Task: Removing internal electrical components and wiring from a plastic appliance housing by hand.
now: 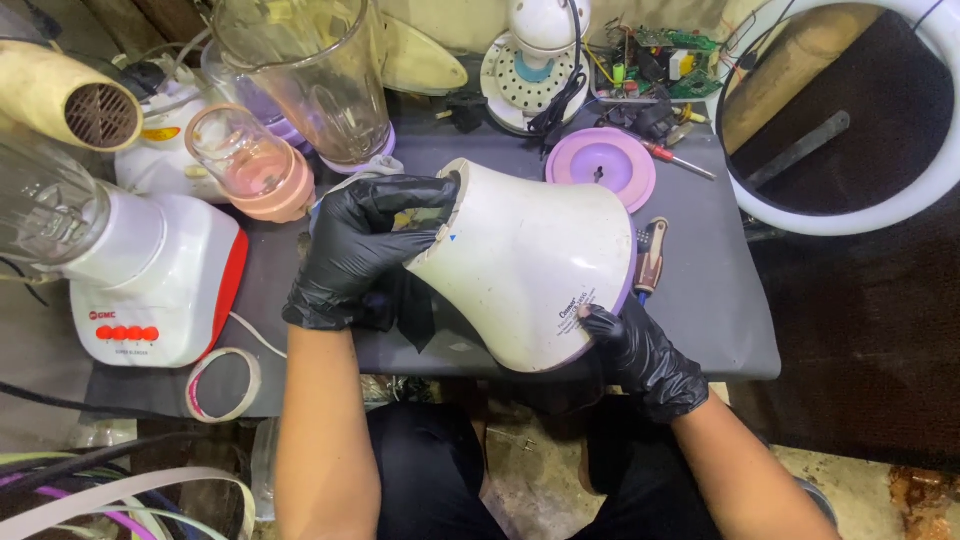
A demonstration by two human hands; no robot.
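A white blender base (pixel 525 265) lies tipped on its side on the grey worktop (pixel 715 320). The left hand (pixel 365 245) grasps its narrow top end; the right hand (pixel 640 355) grips its purple-edged bottom rim, beside a screwdriver (pixel 650 258).

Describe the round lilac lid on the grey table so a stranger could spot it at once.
Start at the grey table, where two black-gloved hands hold a white cone-shaped blender base. Just beyond that base, near the table's far edge, lies the flat round lilac plastic lid. It is the only lilac disc lying flat, with a red-handled screwdriver beside it.
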